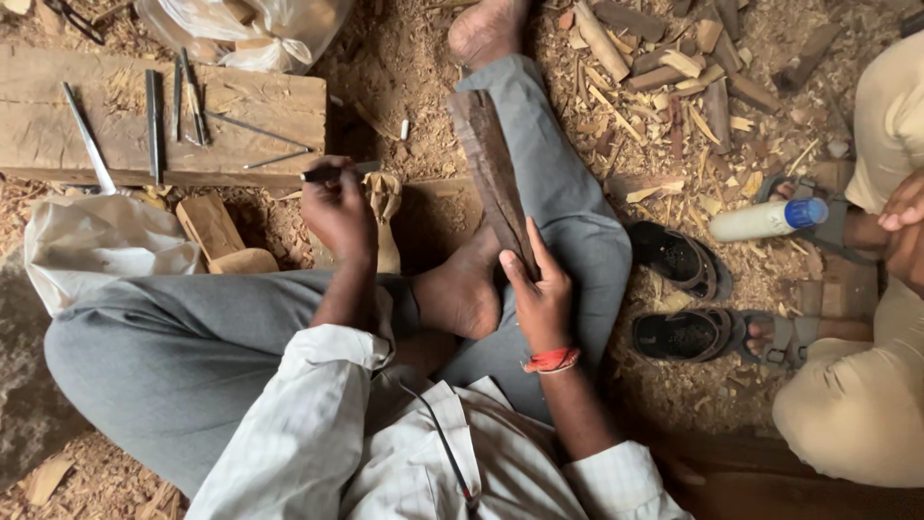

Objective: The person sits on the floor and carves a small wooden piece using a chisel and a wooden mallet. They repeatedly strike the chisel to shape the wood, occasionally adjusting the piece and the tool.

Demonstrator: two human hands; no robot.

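Observation:
My left hand [337, 214] is closed on a thin dark tool [327, 174], held just in front of a thick wooden block [269, 106]. My right hand [541, 294], with a red thread at the wrist, grips the lower end of a long dark piece of wood [491, 164]. That piece lies slanted along my grey trouser leg [568, 193], next to my bare foot [462, 289]. I sit cross-legged on a floor covered in wood shavings.
Several metal chisels [154, 120] lie on the block. A clear plastic bag [250, 29] sits behind it, a white sack [96, 241] to the left. At right, another person in beige [866, 404] sits by a white bottle [760, 221] and black sandals [679, 260]. Wood offcuts [674, 67] lie beyond.

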